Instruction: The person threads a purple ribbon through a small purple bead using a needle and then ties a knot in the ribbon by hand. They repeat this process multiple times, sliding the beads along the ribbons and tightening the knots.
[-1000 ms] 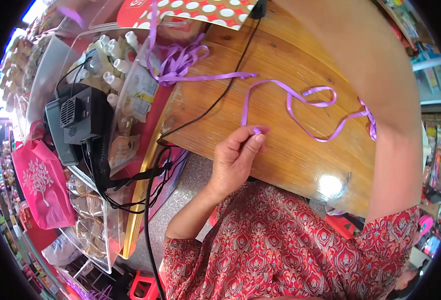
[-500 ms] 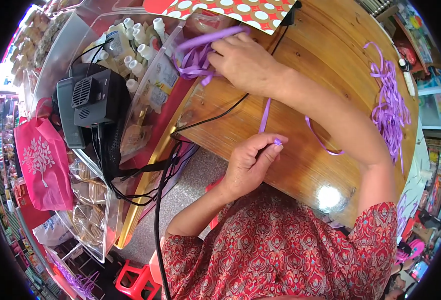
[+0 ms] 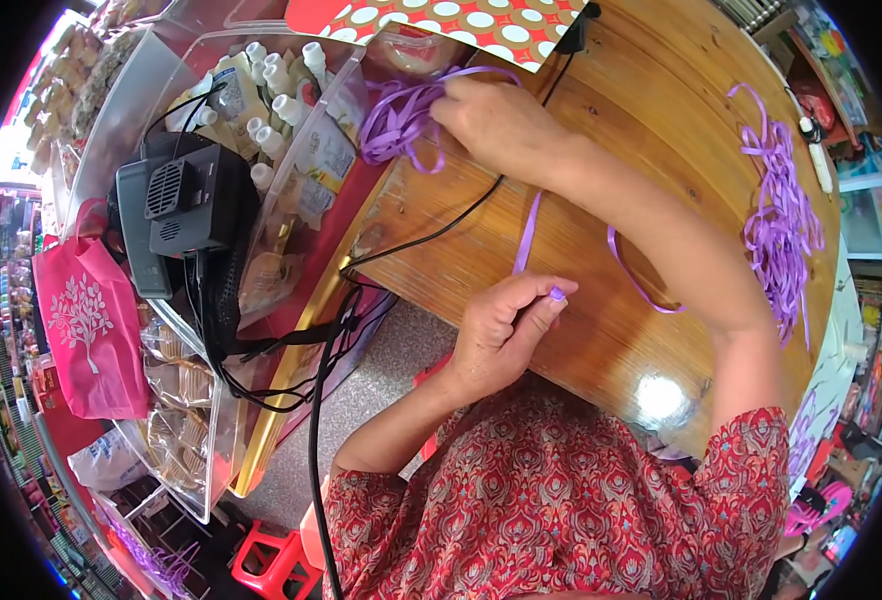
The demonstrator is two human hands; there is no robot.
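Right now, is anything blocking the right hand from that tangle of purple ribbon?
Nothing visible: the right hand is at the edge of the purple ribbon tangle. The black cable passes beneath that wrist, not between them.

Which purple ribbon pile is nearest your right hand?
The top left pile, by the clear bin: the right hand is there; the right pile lies apart.

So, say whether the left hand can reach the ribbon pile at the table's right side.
Probably not directly: the right forearm crosses between the left hand and that ribbon pile.
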